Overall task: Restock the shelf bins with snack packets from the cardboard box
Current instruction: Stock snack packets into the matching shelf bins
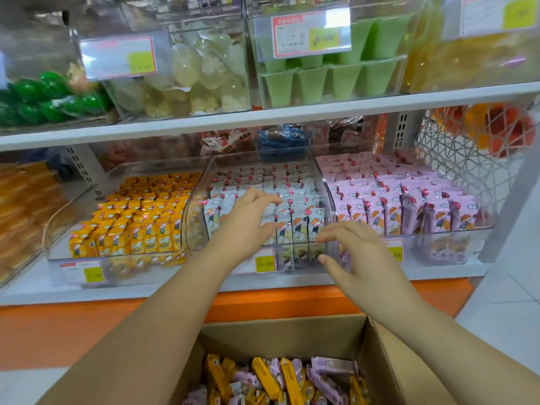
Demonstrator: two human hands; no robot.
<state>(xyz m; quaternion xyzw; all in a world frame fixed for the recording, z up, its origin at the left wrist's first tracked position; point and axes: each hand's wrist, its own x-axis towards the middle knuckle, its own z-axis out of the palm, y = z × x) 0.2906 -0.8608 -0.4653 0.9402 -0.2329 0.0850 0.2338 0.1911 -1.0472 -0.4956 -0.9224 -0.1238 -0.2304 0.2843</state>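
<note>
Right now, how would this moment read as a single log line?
left hand: empty, over white packets in middle bin | right hand: empty, at bin front | cardboard box: yellow packets, purple packets inside

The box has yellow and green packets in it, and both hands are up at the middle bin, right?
Not green. The head view shows the box has yellow packets and purple packets in it. The left hand and right hand are up at the middle bin.

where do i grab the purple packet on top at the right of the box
Pinch the purple packet across its short width, mid-length, from above: it lies flat and uppermost, broad face exposed, while the cardboard box wall crowds its right end.
</note>
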